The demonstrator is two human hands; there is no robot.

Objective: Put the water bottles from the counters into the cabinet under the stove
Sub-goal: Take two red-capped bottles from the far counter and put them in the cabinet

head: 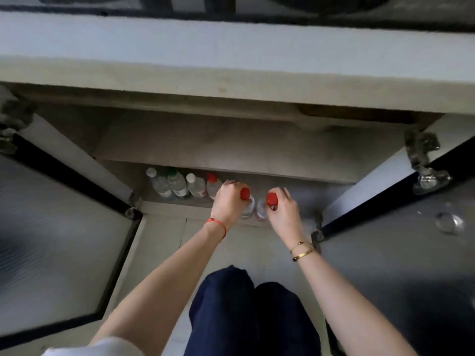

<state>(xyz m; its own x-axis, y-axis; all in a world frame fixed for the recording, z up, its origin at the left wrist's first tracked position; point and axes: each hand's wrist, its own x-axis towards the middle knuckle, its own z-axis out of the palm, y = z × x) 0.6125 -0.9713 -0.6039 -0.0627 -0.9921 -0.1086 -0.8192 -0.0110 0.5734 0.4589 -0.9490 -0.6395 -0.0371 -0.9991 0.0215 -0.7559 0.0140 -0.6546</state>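
Note:
The cabinet [231, 145] under the stove stands open below me. My left hand [227, 204] grips a clear water bottle with a red cap [245, 194] by its neck, at the cabinet's front edge. My right hand [282, 209] grips a second red-capped bottle [272, 199] right beside it. Both bottles are upright and side by side. To their left, several more bottles stand in a row on the cabinet floor: a white-capped one [159, 185], a green-capped one [177, 185], another white-capped one [195, 186] and a red-capped one [212, 186].
The left cabinet door [59, 227] and the right cabinet door [401, 227] with a round knob [448, 222] swing wide open on either side. The counter edge [231, 73] overhangs the opening. My knees [252, 304] in dark trousers are below.

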